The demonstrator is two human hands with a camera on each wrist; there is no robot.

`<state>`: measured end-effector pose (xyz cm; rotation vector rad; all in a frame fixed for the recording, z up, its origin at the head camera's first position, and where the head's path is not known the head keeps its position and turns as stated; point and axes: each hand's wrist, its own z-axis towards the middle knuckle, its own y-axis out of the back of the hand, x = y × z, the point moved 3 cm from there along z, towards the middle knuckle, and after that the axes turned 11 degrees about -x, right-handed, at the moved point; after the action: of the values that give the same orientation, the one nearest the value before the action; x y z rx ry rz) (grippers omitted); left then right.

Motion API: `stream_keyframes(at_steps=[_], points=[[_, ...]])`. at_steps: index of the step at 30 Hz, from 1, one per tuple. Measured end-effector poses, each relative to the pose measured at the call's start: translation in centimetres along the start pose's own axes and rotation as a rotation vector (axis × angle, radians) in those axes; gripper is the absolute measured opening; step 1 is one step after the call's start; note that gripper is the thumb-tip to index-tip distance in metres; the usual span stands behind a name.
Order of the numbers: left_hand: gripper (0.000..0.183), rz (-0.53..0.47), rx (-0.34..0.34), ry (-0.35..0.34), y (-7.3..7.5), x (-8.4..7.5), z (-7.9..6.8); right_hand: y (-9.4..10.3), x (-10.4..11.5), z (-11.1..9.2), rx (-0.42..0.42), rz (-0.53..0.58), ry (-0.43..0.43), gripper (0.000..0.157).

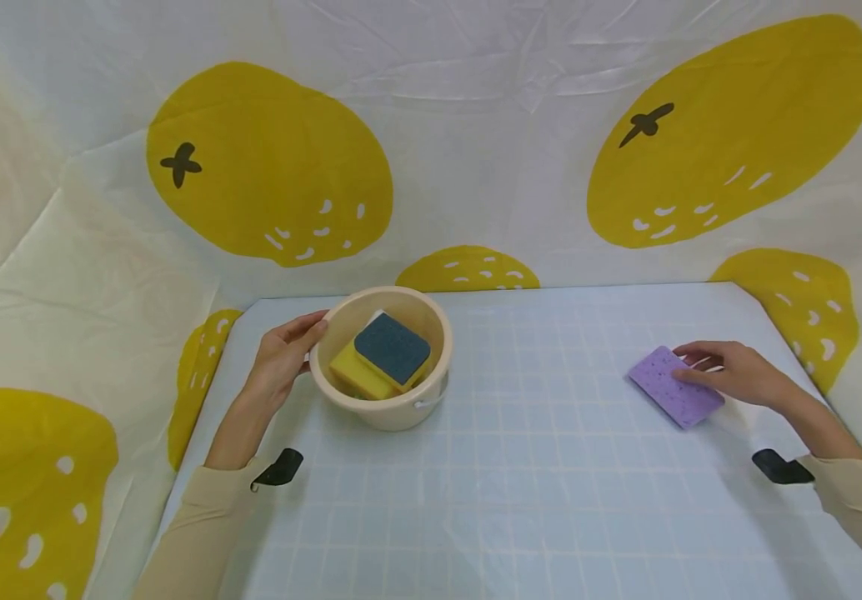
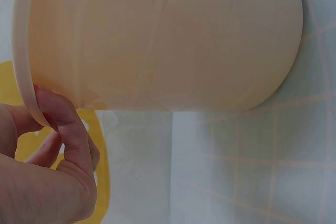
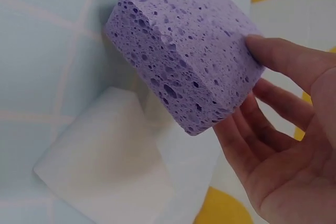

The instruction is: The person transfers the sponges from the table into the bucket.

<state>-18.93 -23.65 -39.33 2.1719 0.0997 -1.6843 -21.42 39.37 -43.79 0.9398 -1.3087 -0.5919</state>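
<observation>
A cream bucket (image 1: pixel 393 417) stands on the left of the table. My left hand (image 1: pixel 281 354) pinches its rim, thumb and fingers on either side, as the left wrist view also shows near the bucket wall (image 2: pixel 173 40). Inside lie a yellow sponge (image 1: pixel 362 373) and, over it, one with a dark blue-green top (image 1: pixel 393 348). On the right, my right hand (image 1: pixel 739 375) pinches a purple porous sponge (image 1: pixel 673 390) between thumb and fingers. Below it in the right wrist view lies a white block (image 3: pixel 110 150), mostly hidden from the head view.
The table is covered by a pale blue checked cloth (image 1: pixel 536 483). White sheeting with large yellow fruit prints (image 1: pixel 273 167) hangs behind and at the sides. A white handle joint (image 1: pixel 425 403) sits on the bucket's right side.
</observation>
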Motion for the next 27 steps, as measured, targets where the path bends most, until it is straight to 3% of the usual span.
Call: stream_keyframes(at_steps=[7, 27], points=[[0.053, 0.002, -0.002, 0.005, 0.1, 0.1, 0.0, 0.9, 0.5, 0.1, -0.029, 0.023, 0.02, 0.046], [0.053, -0.004, 0.016, -0.006, 0.0, 0.0, 0.2, 2.3, 3.2, 1.0, -0.016, 0.127, -0.057, 0.052]])
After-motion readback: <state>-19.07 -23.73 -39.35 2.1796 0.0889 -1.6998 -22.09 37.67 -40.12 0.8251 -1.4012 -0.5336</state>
